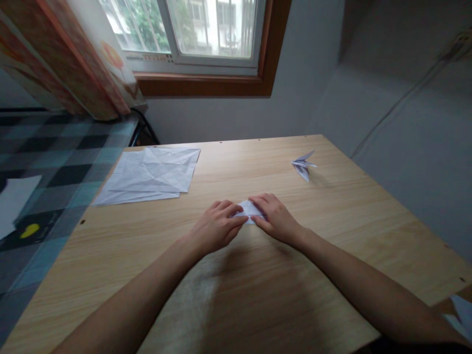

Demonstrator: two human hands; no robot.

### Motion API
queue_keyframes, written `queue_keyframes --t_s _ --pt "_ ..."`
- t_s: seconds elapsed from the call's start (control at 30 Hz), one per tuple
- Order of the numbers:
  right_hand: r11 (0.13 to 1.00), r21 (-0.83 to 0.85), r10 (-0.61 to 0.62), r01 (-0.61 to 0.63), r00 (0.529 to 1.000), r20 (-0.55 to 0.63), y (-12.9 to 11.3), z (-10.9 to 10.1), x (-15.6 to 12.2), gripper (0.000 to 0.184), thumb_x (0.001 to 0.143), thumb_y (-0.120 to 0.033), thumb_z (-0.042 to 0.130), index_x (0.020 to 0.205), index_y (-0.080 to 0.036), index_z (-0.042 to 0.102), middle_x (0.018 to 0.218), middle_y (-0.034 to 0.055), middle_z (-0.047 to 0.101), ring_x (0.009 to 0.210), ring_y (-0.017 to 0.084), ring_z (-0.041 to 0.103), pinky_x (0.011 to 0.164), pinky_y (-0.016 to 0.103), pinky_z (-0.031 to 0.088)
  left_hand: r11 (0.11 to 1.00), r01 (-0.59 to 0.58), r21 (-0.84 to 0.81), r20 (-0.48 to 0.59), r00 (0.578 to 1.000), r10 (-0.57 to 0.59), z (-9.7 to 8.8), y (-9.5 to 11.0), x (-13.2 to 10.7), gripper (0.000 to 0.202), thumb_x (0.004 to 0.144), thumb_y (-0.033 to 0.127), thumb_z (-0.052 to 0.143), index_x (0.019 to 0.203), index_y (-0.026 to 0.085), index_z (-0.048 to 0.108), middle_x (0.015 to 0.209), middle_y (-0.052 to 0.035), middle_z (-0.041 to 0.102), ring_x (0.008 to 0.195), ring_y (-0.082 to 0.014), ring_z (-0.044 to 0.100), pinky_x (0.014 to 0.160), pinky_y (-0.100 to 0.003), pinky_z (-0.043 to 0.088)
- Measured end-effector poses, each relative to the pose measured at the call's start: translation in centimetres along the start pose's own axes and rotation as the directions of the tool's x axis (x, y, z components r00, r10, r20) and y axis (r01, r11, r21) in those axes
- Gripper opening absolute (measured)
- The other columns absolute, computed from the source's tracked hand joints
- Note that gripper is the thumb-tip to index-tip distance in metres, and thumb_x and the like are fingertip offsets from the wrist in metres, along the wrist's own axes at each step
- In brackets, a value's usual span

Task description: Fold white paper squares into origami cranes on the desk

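A small piece of folded white paper [248, 208] lies on the wooden table [243, 169], between my two hands. My left hand [220, 223] grips its left end, thumb along the near edge and fingers curled over the top. At the right end, my right hand [275, 216] has its fingers on the far side and its thumb on the near side. Both hands partly hide the paper. Beyond my right hand stands a folded paper figure [303, 164] with pointed, wing-like flaps.
Creased white sheets [162, 169] overlap at the table's far left corner. To the left is a checked cloth surface [73, 147] bearing a white sheet [18, 201]. More white paper [460, 314] shows at the lower right. A window [214, 29] and wall are behind the table.
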State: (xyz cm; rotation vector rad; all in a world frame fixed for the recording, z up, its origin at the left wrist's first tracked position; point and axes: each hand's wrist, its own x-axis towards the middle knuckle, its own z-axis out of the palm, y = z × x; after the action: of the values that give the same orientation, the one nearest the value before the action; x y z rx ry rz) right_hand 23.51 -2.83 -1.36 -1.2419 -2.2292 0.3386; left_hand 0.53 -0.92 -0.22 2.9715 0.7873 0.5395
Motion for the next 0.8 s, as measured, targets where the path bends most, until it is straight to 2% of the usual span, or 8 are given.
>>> queue_keyframes --t_s 0.17,0.27,0.4,0.6,0.8 --pt "0.993 0.107 0.057 -0.057 0.998 0.003 0.4 -0.1 0.2 0.044 0.084 -0.020 0.069 0.127 -0.015 0.060 0.116 0.0139 0.064 0.109 0.028 0.058 0.097 0.046 0.050 1.000 -0.026 0.010 0.008 1.000 0.026 -0.3 0.3 0.1 0.025 0.098 0.031 0.051 0.114 0.024 0.069 0.114 -0.0063 0.067 0.105 -0.0241 0.057 0.091 -0.040 0.044" --pt "0.990 0.127 0.067 -0.068 0.998 0.012 0.4 -0.2 0.2 0.033 0.084 -0.019 0.071 0.116 -0.017 0.066 0.105 0.0099 0.065 0.101 0.025 0.060 0.092 0.042 0.052 0.998 -0.010 0.059 0.000 1.000 0.010 -0.5 0.6 0.1 0.023 0.095 0.030 0.055 0.112 0.025 0.071 0.118 -0.0085 0.064 0.108 -0.0262 0.055 0.093 -0.043 0.043" --pt "1.000 0.025 -0.001 0.000 1.000 0.014 0.1 -0.2 0.0 0.016 0.089 -0.020 0.065 0.103 -0.019 0.071 0.100 0.0088 0.065 0.097 0.023 0.059 0.088 0.039 0.051 0.995 0.006 0.096 -0.025 1.000 -0.003 -0.7 0.8 0.2 0.022 0.092 0.028 0.060 0.110 0.025 0.071 0.129 -0.0098 0.060 0.115 -0.0288 0.052 0.096 -0.045 0.041" --pt "0.967 -0.225 -0.108 0.120 0.992 0.068 -0.7 -0.4 -0.1 0.019 0.096 -0.025 0.055 0.105 -0.019 0.071 0.099 0.0103 0.067 0.097 0.026 0.055 0.086 0.041 0.047 0.998 -0.046 0.053 0.013 0.999 0.046 -0.6 0.6 0.4 0.024 0.096 0.027 0.053 0.113 0.021 0.068 0.116 -0.0055 0.071 0.108 -0.0240 0.060 0.093 -0.040 0.042" --pt "0.937 -0.278 -0.183 0.211 0.975 0.126 -1.0 -0.5 -0.2 0.027 0.098 -0.025 0.051 0.120 -0.017 0.065 0.113 0.0120 0.068 0.103 0.027 0.055 0.089 0.042 0.046 0.994 -0.058 0.091 -0.004 0.998 0.059 -0.7 0.8 0.5 0.023 0.098 0.025 0.050 0.108 0.021 0.069 0.113 -0.0052 0.073 0.101 -0.0226 0.065 0.090 -0.039 0.043"
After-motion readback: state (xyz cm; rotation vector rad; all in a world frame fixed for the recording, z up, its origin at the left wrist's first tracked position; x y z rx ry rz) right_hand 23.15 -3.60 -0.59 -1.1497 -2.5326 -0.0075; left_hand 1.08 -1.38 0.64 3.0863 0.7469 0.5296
